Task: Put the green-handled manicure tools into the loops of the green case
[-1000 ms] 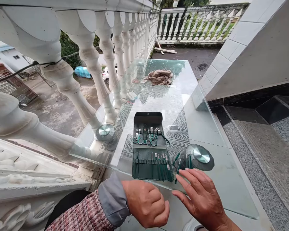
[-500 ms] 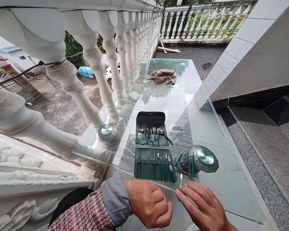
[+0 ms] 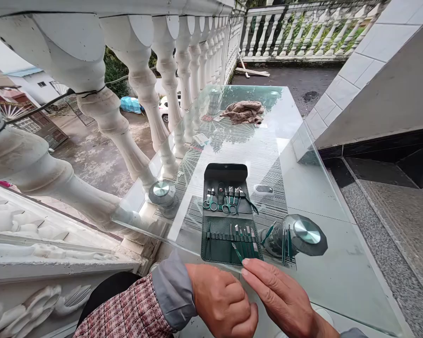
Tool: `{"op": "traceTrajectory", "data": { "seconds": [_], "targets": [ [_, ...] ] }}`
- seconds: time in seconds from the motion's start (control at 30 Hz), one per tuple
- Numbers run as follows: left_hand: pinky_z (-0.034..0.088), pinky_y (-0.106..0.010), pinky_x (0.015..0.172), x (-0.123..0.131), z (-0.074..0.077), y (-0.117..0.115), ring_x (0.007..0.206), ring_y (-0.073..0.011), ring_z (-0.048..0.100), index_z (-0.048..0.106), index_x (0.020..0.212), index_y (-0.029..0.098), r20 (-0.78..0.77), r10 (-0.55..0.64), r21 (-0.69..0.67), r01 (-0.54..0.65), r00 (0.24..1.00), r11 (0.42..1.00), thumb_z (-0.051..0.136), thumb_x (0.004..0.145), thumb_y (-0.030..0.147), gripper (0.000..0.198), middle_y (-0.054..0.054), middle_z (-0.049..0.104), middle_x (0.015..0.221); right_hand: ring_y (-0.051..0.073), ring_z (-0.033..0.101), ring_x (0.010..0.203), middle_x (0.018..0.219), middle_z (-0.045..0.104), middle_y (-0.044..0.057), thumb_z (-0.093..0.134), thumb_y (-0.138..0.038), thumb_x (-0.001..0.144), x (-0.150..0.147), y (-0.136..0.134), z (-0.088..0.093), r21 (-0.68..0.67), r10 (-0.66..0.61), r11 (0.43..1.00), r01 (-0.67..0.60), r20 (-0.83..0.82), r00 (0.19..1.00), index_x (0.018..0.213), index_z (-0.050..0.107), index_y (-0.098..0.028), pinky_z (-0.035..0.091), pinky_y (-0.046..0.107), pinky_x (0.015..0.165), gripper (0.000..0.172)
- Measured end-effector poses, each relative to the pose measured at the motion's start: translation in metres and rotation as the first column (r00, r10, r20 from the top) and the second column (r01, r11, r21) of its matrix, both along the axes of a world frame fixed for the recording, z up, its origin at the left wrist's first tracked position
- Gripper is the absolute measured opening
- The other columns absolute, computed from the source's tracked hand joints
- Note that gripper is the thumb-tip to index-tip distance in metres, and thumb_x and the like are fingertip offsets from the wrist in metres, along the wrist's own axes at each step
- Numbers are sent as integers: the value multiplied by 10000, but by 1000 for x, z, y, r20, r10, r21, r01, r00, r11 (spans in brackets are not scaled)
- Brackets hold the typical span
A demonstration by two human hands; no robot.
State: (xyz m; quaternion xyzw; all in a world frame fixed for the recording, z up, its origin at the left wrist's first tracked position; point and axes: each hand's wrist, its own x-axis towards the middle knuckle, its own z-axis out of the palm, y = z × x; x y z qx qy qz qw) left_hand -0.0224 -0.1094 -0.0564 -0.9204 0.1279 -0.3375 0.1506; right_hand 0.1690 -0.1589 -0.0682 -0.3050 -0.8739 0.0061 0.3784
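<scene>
My right hand (image 3: 280, 295) pinches a slim green manicure tool (image 3: 237, 253) with a pale pointed tip. The tool lies over the lower edge of an open black manicure case (image 3: 226, 174). Curled into a fist, my left hand (image 3: 225, 300) rests by the near edge of the glass table, and nothing shows in it. In the case's upper half are small scissors (image 3: 211, 202), nail clippers (image 3: 231, 193) and green-handled nippers (image 3: 252, 204). Several slim tools sit in the lower loops. On the glass to the right lie slender green tools (image 3: 285, 244) and a separate green piece (image 3: 268, 233).
The glass table (image 3: 338, 272) stands on metal-capped round supports (image 3: 307, 232). A brown cloth (image 3: 243, 112) lies at its far end, with a small card (image 3: 200, 139) nearer. White balusters (image 3: 113, 122) run along the left; stone steps (image 3: 377, 202) are on the right.
My right hand has moved left with the green tool, from beside the case to over its lower edge. The tool now tilts left. My left hand stays a fist.
</scene>
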Motion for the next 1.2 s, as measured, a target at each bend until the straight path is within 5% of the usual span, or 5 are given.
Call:
{"op": "traceTrajectory", "data": {
  "seconds": [0.13,0.63,0.73,0.87,1.2],
  "targets": [
    [344,-224,393,-1,3,1,479,-117,495,690,735,112,92,-3,2,2,996,1000,539,759,184,169,-41,523,556,201,520,1175,1156,632,134,333,-46,883,-1,4,-1,2,32,999,-32,30,999,1287,486,-113,507,354,923,437],
    [349,-228,395,-7,9,1,500,-120,506,643,782,131,-88,23,37,-20,996,999,553,795,208,120,-28,536,594,201,590,1063,989,694,136,320,-98,903,-13,7,9,180,15,983,-40,135,991,1069,633,-61,525,350,879,357],
    [306,-235,387,-14,13,4,459,-107,441,582,726,131,-78,141,-4,-142,987,990,552,788,203,99,-2,491,580,206,605,1034,992,693,137,346,-91,891,-14,5,7,184,-5,983,-22,143,990,1054,642,-67,519,362,872,338],
    [314,-251,410,-23,19,8,463,-116,435,479,630,153,-134,413,-31,-420,901,907,490,793,143,163,-13,491,577,211,607,1026,997,691,135,354,-69,875,-17,2,4,200,-40,980,11,143,989,1043,649,-85,510,378,863,339],
    [433,-254,501,-30,14,8,582,-147,553,487,676,141,-249,410,-55,-436,877,898,416,821,135,162,-94,596,698,210,607,955,950,696,118,336,-76,878,-29,0,0,223,-125,971,88,158,980,954,679,-103,491,390,831,353]
  ]
}}
